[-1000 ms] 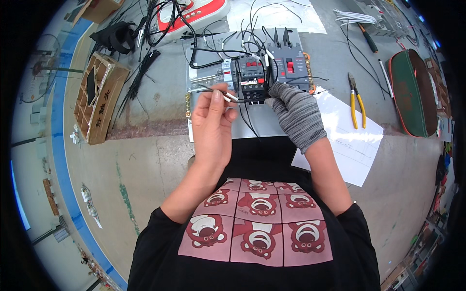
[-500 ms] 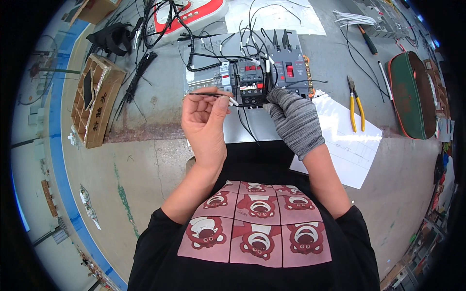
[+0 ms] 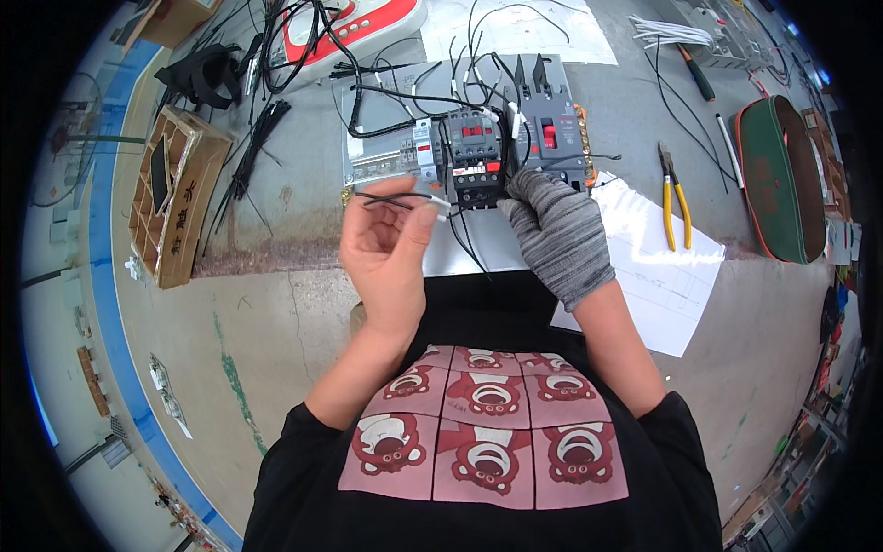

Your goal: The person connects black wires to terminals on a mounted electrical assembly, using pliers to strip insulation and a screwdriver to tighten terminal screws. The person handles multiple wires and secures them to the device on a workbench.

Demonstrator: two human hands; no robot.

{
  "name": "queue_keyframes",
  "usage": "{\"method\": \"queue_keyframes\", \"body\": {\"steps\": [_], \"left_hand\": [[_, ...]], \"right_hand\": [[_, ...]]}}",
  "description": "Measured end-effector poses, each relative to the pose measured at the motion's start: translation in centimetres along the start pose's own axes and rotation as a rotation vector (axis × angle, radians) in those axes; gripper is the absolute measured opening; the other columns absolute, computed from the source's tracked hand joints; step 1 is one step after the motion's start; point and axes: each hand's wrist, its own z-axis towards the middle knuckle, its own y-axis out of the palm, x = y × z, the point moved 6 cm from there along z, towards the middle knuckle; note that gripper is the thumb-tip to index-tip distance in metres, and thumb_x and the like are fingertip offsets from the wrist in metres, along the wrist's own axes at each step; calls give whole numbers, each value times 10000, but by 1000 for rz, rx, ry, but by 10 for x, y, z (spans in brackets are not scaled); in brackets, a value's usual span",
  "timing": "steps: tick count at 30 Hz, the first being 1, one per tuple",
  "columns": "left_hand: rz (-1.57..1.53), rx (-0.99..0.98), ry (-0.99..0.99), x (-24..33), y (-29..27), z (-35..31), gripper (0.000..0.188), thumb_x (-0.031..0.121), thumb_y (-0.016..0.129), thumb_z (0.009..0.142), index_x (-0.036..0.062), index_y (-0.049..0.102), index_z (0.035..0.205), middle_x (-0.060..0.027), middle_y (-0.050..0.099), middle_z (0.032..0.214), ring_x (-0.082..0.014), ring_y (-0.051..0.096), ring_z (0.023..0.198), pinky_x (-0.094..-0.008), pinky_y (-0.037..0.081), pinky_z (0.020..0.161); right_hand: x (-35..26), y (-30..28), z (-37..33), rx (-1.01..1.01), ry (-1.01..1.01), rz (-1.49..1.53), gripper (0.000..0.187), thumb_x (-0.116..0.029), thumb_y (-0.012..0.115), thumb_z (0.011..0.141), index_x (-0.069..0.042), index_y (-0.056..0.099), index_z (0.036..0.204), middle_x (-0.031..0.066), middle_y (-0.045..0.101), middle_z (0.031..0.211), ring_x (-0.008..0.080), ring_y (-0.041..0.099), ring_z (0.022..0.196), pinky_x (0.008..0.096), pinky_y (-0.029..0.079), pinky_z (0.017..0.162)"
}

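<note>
Bare, my left hand [image 3: 384, 248] pinches two thin black wires [image 3: 397, 197] with white marker sleeves between thumb and fingers. My right hand [image 3: 559, 237], in a grey knitted glove, has its fingers closed around black wires at the lower right of a contactor [image 3: 475, 152]; the glove hides their exact grip. The contactor sits on a grey metal mounting plate [image 3: 382, 103]. To its right is a dark circuit breaker [image 3: 555, 138] with a red switch, to its left a slim white module [image 3: 424, 147]. Black wires loop above them, and loose wire ends hang below.
Yellow-handled pliers [image 3: 677, 198] lie right of the plate, beside a white paper drawing [image 3: 658, 276]. Farther right stands a green pouch [image 3: 777, 189]. A divided wooden box [image 3: 189, 202] and a bundle of black cable ties [image 3: 248, 152] are at left. A red-and-white device [image 3: 363, 32] is behind.
My left hand has shifted slightly left and down, and the wires in it now cross more visibly. The plate has turned or slid a little left. My right hand stays nearly in place.
</note>
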Motion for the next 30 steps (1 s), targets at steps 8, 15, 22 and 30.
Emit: {"method": "queue_keyframes", "body": {"steps": [8,15,22,30], "left_hand": [[-133,-96,-132,-28,9,-6,139,34,626,890,13,581,1019,-20,571,911,-77,515,727,-223,425,679],[-388,-88,-326,-24,5,1,141,181,574,961,60,547,1028,-38,554,981,-54,486,743,-204,411,675],[-395,-128,-391,-22,10,-3,117,162,572,957,54,539,986,-54,547,941,-62,466,720,-201,390,626],[-210,-174,-285,-17,17,-12,149,178,511,986,31,517,1008,-134,615,945,-99,510,652,-217,441,574]], "right_hand": [[0,0,-1,-40,8,7,158,-115,684,815,-14,656,934,145,672,853,311,660,775,368,531,699],[1,1,0,-92,10,6,189,-129,691,810,-12,661,956,141,682,891,300,665,806,358,535,726],[2,-2,3,-116,20,27,173,-103,684,801,-17,663,950,136,681,895,299,664,815,360,534,730],[5,0,4,-137,34,14,172,-83,666,794,-20,659,954,133,679,904,299,667,819,366,537,733]]}}
